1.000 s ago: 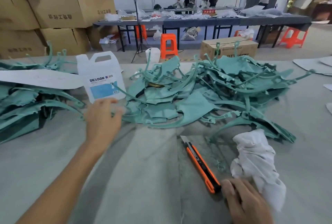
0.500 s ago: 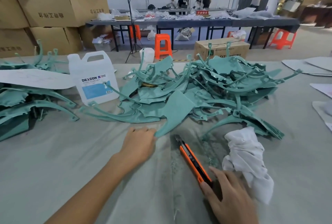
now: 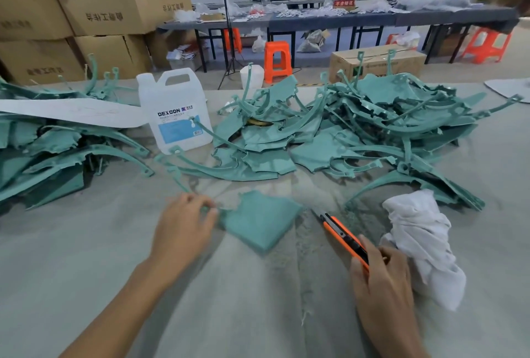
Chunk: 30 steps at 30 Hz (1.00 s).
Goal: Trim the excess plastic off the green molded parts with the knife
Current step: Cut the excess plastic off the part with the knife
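Head view, the only one.

- Left hand (image 3: pixel 186 222): fingers curled, pinching the narrow neck of one green part (image 3: pixel 258 220) where its thin curved arm meets the flat panel. The part rests on the table (image 3: pixel 86 271).
- Green part: the flat panel lies just to the right of the left hand, between the two hands and closer to the left one. The thin arm runs off beyond the left hand, away from the person. The panel's far-right corner points towards the knife tip.
- Right hand (image 3: pixel 381 280): fingers wrapped round the rear of the orange knife (image 3: pixel 342 235). Cannot tell whether the knife is lifted or lying on the table, nor how far the blade is out.
- Knife axis: runs diagonally from the right hand, away from the person and leftwards. The tip is near the panel's right corner but apart from it, with bare table between.
- Judgement: the part is secured and the cut not begun. The coming move turns on closing that gap, so the blade needs to travel left along its own axis to reach the panel edge, while the left-hand fingers stay on the opposite side of the panel.
- Beyond both hands: the main pile of green parts (image 3: pixel 358 128).
- Just right of the right hand: a white cloth (image 3: pixel 421 243), touching or nearly touching it.
- Beyond the left hand: a white jug (image 3: pixel 175 110).
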Each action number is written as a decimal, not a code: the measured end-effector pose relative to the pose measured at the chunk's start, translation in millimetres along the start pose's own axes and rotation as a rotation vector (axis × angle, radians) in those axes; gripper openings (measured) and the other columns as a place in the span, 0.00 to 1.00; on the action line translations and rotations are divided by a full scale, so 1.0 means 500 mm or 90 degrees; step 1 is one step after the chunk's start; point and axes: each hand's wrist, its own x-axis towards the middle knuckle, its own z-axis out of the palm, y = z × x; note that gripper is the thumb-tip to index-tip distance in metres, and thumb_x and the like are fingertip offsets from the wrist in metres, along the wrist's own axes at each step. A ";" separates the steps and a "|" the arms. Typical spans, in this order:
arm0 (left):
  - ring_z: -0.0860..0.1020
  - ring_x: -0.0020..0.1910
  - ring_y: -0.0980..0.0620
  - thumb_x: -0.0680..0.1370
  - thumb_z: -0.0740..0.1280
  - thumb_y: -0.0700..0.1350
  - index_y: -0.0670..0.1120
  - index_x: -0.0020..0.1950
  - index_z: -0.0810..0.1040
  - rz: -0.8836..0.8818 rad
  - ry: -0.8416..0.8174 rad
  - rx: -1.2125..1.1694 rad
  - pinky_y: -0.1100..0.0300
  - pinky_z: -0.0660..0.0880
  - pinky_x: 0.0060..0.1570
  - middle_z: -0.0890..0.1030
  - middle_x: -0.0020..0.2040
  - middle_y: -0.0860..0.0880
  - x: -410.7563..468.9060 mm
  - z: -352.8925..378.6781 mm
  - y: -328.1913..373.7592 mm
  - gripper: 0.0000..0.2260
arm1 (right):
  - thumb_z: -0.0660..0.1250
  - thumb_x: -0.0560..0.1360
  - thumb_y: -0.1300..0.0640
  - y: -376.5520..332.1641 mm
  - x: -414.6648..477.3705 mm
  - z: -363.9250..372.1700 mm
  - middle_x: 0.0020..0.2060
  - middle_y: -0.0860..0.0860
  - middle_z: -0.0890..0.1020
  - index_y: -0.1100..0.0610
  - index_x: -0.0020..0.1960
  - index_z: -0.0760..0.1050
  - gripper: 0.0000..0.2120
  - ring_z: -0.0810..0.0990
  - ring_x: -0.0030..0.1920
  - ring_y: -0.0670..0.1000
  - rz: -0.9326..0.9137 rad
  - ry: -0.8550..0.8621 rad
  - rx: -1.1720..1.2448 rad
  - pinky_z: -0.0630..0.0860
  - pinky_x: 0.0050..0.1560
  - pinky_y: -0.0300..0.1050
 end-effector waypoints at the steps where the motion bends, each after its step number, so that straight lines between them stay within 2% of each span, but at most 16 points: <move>1: 0.76 0.57 0.44 0.77 0.69 0.56 0.53 0.57 0.81 0.002 -0.048 -0.034 0.51 0.71 0.59 0.77 0.53 0.49 -0.013 0.022 0.024 0.11 | 0.75 0.71 0.69 -0.001 0.001 -0.005 0.54 0.67 0.75 0.66 0.64 0.79 0.22 0.77 0.57 0.71 0.021 -0.006 0.030 0.74 0.59 0.65; 3: 0.69 0.65 0.46 0.75 0.64 0.68 0.56 0.68 0.74 0.007 -0.135 -0.006 0.51 0.66 0.66 0.72 0.64 0.49 -0.026 0.068 0.067 0.26 | 0.73 0.73 0.70 -0.001 0.001 -0.010 0.57 0.66 0.74 0.64 0.65 0.79 0.21 0.75 0.61 0.69 0.072 -0.016 0.071 0.72 0.63 0.63; 6: 0.51 0.76 0.46 0.66 0.51 0.82 0.56 0.80 0.55 0.008 -0.254 0.097 0.46 0.54 0.74 0.53 0.78 0.48 -0.021 0.109 0.109 0.49 | 0.74 0.70 0.71 0.001 -0.002 -0.020 0.57 0.64 0.77 0.62 0.61 0.81 0.20 0.76 0.61 0.67 0.095 -0.020 0.082 0.72 0.63 0.62; 8: 0.44 0.78 0.45 0.61 0.50 0.86 0.55 0.82 0.48 0.000 -0.299 0.115 0.45 0.49 0.76 0.47 0.81 0.48 -0.005 0.118 0.115 0.56 | 0.74 0.72 0.68 0.002 -0.004 -0.026 0.57 0.61 0.80 0.61 0.60 0.80 0.18 0.76 0.61 0.64 0.105 -0.070 0.087 0.72 0.62 0.59; 10: 0.44 0.78 0.45 0.60 0.52 0.86 0.54 0.82 0.49 0.003 -0.324 0.119 0.45 0.52 0.77 0.50 0.81 0.47 0.011 0.118 0.106 0.58 | 0.74 0.74 0.64 0.004 -0.004 -0.028 0.58 0.58 0.81 0.59 0.61 0.79 0.16 0.77 0.61 0.62 0.127 -0.116 0.097 0.72 0.60 0.55; 12: 0.49 0.76 0.48 0.61 0.56 0.84 0.54 0.81 0.53 0.029 -0.321 0.103 0.48 0.58 0.74 0.58 0.78 0.49 0.021 0.107 0.093 0.55 | 0.72 0.75 0.62 0.004 -0.004 -0.031 0.64 0.57 0.79 0.57 0.63 0.77 0.17 0.75 0.65 0.60 0.145 -0.135 0.105 0.71 0.63 0.54; 14: 0.51 0.74 0.52 0.64 0.60 0.79 0.55 0.79 0.56 0.065 -0.310 0.068 0.51 0.61 0.72 0.62 0.74 0.51 0.014 0.093 0.078 0.50 | 0.71 0.76 0.62 0.001 -0.002 -0.034 0.70 0.57 0.75 0.57 0.68 0.76 0.20 0.70 0.72 0.59 0.146 -0.129 0.098 0.67 0.70 0.54; 16: 0.50 0.76 0.54 0.65 0.62 0.74 0.56 0.79 0.54 0.087 -0.327 0.032 0.54 0.59 0.74 0.59 0.76 0.52 -0.006 0.081 0.065 0.46 | 0.71 0.77 0.62 0.000 0.000 -0.037 0.71 0.56 0.75 0.58 0.71 0.74 0.23 0.68 0.74 0.58 0.154 -0.110 0.100 0.63 0.72 0.53; 19: 0.48 0.81 0.53 0.70 0.54 0.67 0.58 0.82 0.46 0.092 -0.342 -0.002 0.60 0.49 0.77 0.48 0.83 0.52 -0.060 0.062 0.044 0.41 | 0.70 0.77 0.62 0.001 0.001 -0.036 0.68 0.56 0.76 0.59 0.72 0.73 0.24 0.69 0.73 0.60 0.170 -0.087 0.117 0.65 0.70 0.56; 21: 0.55 0.80 0.54 0.75 0.51 0.58 0.57 0.82 0.52 0.111 -0.244 -0.051 0.65 0.49 0.76 0.56 0.82 0.53 -0.097 0.046 0.034 0.34 | 0.69 0.78 0.62 0.003 0.002 -0.034 0.67 0.57 0.77 0.59 0.73 0.73 0.23 0.70 0.72 0.60 0.167 -0.062 0.138 0.68 0.67 0.57; 23: 0.69 0.72 0.54 0.77 0.56 0.50 0.57 0.77 0.66 0.090 -0.085 -0.148 0.63 0.61 0.73 0.72 0.74 0.55 -0.127 0.031 0.031 0.27 | 0.68 0.79 0.61 0.003 0.000 -0.032 0.68 0.55 0.77 0.58 0.72 0.74 0.22 0.70 0.71 0.58 0.163 -0.036 0.165 0.70 0.64 0.57; 24: 0.75 0.64 0.54 0.77 0.58 0.49 0.61 0.72 0.71 0.062 -0.007 -0.206 0.63 0.68 0.67 0.78 0.66 0.58 -0.138 0.024 0.036 0.22 | 0.68 0.79 0.60 0.003 -0.003 -0.031 0.67 0.54 0.77 0.56 0.72 0.74 0.22 0.69 0.70 0.55 0.156 -0.026 0.177 0.70 0.63 0.55; 26: 0.75 0.48 0.58 0.80 0.59 0.55 0.67 0.59 0.73 0.034 0.113 -0.282 0.73 0.69 0.54 0.80 0.49 0.61 -0.157 0.018 0.054 0.10 | 0.67 0.79 0.59 0.002 -0.006 -0.031 0.67 0.51 0.76 0.54 0.72 0.74 0.21 0.68 0.69 0.50 0.135 -0.017 0.195 0.68 0.61 0.51; 27: 0.75 0.44 0.59 0.81 0.58 0.59 0.69 0.56 0.71 0.044 0.148 -0.303 0.76 0.68 0.50 0.78 0.45 0.61 -0.165 0.017 0.067 0.06 | 0.67 0.79 0.59 0.002 -0.007 -0.031 0.66 0.49 0.76 0.53 0.72 0.74 0.21 0.67 0.68 0.48 0.126 -0.015 0.202 0.67 0.61 0.48; 29: 0.75 0.45 0.62 0.83 0.57 0.62 0.70 0.60 0.70 0.107 0.170 -0.361 0.76 0.68 0.49 0.78 0.48 0.63 -0.177 0.020 0.088 0.08 | 0.67 0.79 0.59 0.003 -0.007 -0.033 0.63 0.45 0.76 0.51 0.71 0.75 0.21 0.67 0.68 0.45 0.125 -0.009 0.215 0.64 0.61 0.43; 30: 0.76 0.48 0.62 0.83 0.57 0.61 0.68 0.64 0.71 0.148 0.159 -0.391 0.73 0.70 0.51 0.78 0.52 0.63 -0.179 0.024 0.095 0.11 | 0.67 0.79 0.59 0.003 -0.007 -0.033 0.61 0.42 0.75 0.50 0.71 0.75 0.20 0.68 0.67 0.44 0.133 -0.005 0.227 0.63 0.61 0.41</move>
